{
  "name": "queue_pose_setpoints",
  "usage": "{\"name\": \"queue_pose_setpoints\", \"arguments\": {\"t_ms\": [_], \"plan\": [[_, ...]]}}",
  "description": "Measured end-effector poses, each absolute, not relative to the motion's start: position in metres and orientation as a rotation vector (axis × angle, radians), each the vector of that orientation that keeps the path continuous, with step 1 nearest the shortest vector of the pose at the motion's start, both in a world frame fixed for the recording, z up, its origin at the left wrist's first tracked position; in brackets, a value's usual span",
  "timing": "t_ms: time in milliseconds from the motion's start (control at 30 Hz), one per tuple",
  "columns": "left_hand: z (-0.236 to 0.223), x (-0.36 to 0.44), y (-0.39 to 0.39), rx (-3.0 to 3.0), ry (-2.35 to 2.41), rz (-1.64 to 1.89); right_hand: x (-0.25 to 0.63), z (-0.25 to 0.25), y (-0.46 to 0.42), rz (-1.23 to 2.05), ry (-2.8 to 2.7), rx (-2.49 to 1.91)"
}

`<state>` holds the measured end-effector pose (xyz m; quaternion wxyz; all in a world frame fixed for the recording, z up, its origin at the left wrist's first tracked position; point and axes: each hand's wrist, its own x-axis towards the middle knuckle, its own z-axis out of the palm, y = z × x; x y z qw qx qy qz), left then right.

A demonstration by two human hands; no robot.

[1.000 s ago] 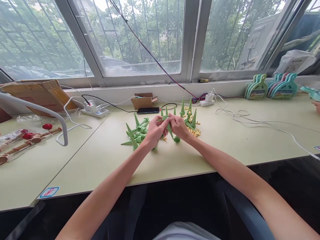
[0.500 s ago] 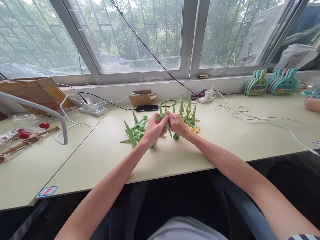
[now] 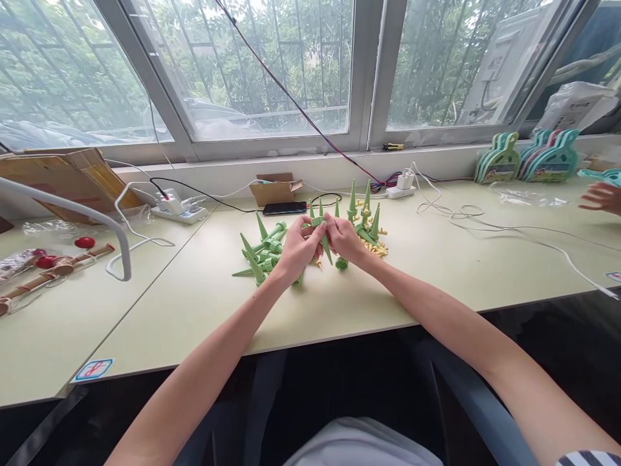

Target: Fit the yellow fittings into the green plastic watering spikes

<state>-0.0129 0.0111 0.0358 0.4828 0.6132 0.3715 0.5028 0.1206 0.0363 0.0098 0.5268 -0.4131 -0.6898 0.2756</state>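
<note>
Clear wrap [image 3: 531, 195] has appeared on the table [image 3: 436, 285] at far right, and a co-worker's hand [image 3: 601, 197] there now spreads its fingers. In the head view, your left hand [image 3: 298, 249] and right hand [image 3: 345, 239] both grip one green spike [image 3: 327, 249] in closed fingers, tip down, between green parts [image 3: 264, 259] at left and yellow pieces [image 3: 378, 249] at right.
</note>
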Motion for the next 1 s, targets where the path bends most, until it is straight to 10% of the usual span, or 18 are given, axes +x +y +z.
{"name": "queue_pose_setpoints", "arguments": {"t_ms": [1000], "plan": [[0.0363, -0.0143, 0.0103, 1.58, 0.929, 1.205, 0.1208, 0.0065, 0.0385, 0.744, -1.621, -0.92]]}}
